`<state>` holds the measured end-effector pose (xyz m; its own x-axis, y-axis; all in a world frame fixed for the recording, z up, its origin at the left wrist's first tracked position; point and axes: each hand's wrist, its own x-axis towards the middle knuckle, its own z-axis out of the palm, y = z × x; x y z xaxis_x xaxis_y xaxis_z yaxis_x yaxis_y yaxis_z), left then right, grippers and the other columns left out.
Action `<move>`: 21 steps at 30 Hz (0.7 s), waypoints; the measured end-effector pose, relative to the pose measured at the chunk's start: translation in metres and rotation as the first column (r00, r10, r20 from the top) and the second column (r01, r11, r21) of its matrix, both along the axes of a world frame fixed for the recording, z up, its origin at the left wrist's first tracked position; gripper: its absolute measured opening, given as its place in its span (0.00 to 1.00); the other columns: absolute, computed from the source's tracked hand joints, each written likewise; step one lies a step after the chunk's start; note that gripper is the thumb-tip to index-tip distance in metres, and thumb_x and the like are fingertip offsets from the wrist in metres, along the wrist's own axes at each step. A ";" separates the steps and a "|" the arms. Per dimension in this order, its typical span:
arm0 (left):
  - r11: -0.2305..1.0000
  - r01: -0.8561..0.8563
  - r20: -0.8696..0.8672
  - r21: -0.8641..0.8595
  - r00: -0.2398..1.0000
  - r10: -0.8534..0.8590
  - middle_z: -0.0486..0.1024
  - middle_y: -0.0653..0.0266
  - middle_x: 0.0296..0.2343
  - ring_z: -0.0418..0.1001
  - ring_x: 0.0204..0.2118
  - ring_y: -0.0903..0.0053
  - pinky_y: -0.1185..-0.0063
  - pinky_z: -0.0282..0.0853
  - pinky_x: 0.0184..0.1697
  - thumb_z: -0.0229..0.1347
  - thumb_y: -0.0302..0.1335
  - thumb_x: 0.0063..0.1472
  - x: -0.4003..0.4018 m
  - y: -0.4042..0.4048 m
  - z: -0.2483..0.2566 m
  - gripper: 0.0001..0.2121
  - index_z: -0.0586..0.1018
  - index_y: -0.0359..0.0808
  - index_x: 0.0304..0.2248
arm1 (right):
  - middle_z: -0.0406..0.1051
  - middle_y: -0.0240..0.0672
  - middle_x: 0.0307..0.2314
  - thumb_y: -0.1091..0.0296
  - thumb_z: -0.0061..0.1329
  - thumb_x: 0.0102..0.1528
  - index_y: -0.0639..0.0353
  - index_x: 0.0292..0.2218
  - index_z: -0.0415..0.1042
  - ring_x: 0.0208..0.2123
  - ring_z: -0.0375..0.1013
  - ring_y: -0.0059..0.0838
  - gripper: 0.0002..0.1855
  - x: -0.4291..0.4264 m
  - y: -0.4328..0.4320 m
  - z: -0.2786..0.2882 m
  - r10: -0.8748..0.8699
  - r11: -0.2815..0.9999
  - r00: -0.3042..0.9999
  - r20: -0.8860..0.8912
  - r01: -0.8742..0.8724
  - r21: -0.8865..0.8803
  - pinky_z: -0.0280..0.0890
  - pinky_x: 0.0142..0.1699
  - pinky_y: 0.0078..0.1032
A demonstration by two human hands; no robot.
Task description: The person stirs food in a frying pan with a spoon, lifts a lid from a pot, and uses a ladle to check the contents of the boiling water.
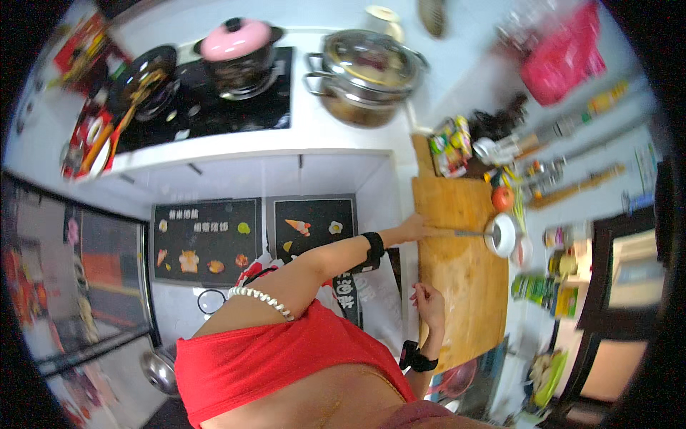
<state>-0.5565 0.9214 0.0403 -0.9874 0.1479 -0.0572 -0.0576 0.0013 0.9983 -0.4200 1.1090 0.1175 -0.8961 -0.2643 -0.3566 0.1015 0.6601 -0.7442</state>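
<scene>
My left hand (415, 228), with a black wristband, grips the light wooden handle of a thin metal utensil (470, 234), apparently a knife, above the wooden cutting board (461, 311). The metal end reaches to the white bowl (502, 235) at the board's far edge; whether it touches the bowl I cannot tell. My right hand (429, 303), also with a black band at the wrist, hovers by the board's near edge, fingers loosely curled and apart, nothing in it. A tomato-like red fruit (502, 199) lies beside the bowl.
On the white counter stand a steel steamer pot (370, 75) and, to its left on the black hob (203, 118), a pot with a pink lid (236, 40) and a dark pan (142, 75). Food packets (452, 147) sit behind the board. A red basket (459, 377) is below it.
</scene>
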 end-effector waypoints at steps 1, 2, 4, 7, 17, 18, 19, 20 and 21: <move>0.997 -0.078 -0.116 0.009 0.990 0.079 0.74 0.56 0.21 0.69 0.21 0.69 0.73 0.64 0.29 0.52 0.34 0.51 0.007 -0.008 0.000 0.13 0.75 0.28 0.25 | 0.69 0.31 0.17 0.65 0.42 0.57 0.65 0.34 0.71 0.16 0.63 0.15 0.12 -0.004 -0.013 0.004 0.037 0.999 0.999 -0.010 -0.037 0.003 0.59 0.21 0.14; 0.987 -0.156 -0.228 0.022 0.961 0.157 0.74 0.55 0.20 0.69 0.21 0.68 0.73 0.64 0.29 0.51 0.32 0.51 0.014 -0.021 0.000 0.12 0.75 0.29 0.23 | 0.69 0.31 0.17 0.65 0.42 0.57 0.65 0.34 0.71 0.16 0.63 0.15 0.12 -0.008 -0.028 0.010 0.086 0.996 0.996 -0.006 -0.086 0.005 0.59 0.21 0.14; 0.983 -0.144 -0.186 -0.118 0.975 0.120 0.74 0.54 0.22 0.70 0.22 0.66 0.73 0.64 0.29 0.50 0.31 0.49 0.038 -0.060 0.007 0.11 0.75 0.30 0.24 | 0.69 0.30 0.17 0.65 0.42 0.57 0.66 0.34 0.71 0.16 0.63 0.15 0.12 -0.013 -0.063 0.023 0.164 0.985 0.986 -0.003 -0.163 0.064 0.59 0.21 0.13; 0.963 -0.169 -0.161 -0.212 0.978 0.136 0.75 0.55 0.23 0.72 0.25 0.63 0.72 0.66 0.31 0.48 0.32 0.50 0.094 -0.139 0.021 0.11 0.77 0.34 0.26 | 0.69 0.31 0.16 0.65 0.41 0.57 0.66 0.32 0.71 0.16 0.64 0.15 0.12 -0.012 -0.128 0.026 0.297 0.953 0.949 -0.105 -0.287 0.096 0.59 0.22 0.13; 0.797 -0.597 0.126 -0.090 0.787 0.604 0.75 0.64 0.25 0.72 0.28 0.82 0.83 0.67 0.30 0.50 0.30 0.58 0.386 -0.394 0.066 0.12 0.76 0.31 0.37 | 0.69 0.43 0.17 0.62 0.42 0.55 0.64 0.32 0.72 0.20 0.70 0.36 0.14 0.066 -0.432 0.056 0.646 0.741 0.664 -0.376 -0.663 0.103 0.63 0.28 0.28; 0.747 -0.652 0.120 -0.127 0.738 0.664 0.76 0.63 0.27 0.72 0.28 0.82 0.83 0.67 0.31 0.50 0.30 0.58 0.415 -0.413 0.071 0.12 0.75 0.31 0.38 | 0.69 0.44 0.17 0.62 0.42 0.55 0.63 0.32 0.72 0.20 0.71 0.38 0.13 0.082 -0.466 0.067 0.648 0.724 0.642 -0.409 -0.686 0.069 0.63 0.28 0.29; 0.705 -0.705 0.137 -0.068 0.694 0.707 0.75 0.62 0.28 0.72 0.30 0.81 0.83 0.68 0.33 0.49 0.28 0.58 0.441 -0.429 0.072 0.11 0.75 0.30 0.38 | 0.69 0.44 0.18 0.62 0.42 0.54 0.63 0.32 0.73 0.21 0.71 0.38 0.13 0.094 -0.498 0.074 0.661 0.703 0.619 -0.424 -0.709 0.061 0.63 0.28 0.29; 0.650 -0.756 0.155 -0.073 0.636 0.756 0.75 0.63 0.29 0.72 0.31 0.80 0.83 0.68 0.34 0.48 0.27 0.59 0.466 -0.441 0.082 0.11 0.74 0.30 0.38 | 0.69 0.45 0.18 0.62 0.43 0.54 0.63 0.32 0.73 0.21 0.71 0.38 0.13 0.103 -0.527 0.078 0.670 0.684 0.598 -0.441 -0.727 0.054 0.63 0.28 0.29; 0.589 -0.806 0.202 0.053 0.587 0.784 0.75 0.63 0.30 0.72 0.31 0.80 0.83 0.68 0.34 0.48 0.28 0.60 0.487 -0.453 0.080 0.11 0.74 0.30 0.39 | 0.70 0.45 0.18 0.61 0.43 0.54 0.63 0.31 0.73 0.21 0.71 0.39 0.13 0.111 -0.558 0.081 0.645 0.675 0.573 -0.506 -0.738 0.025 0.63 0.28 0.29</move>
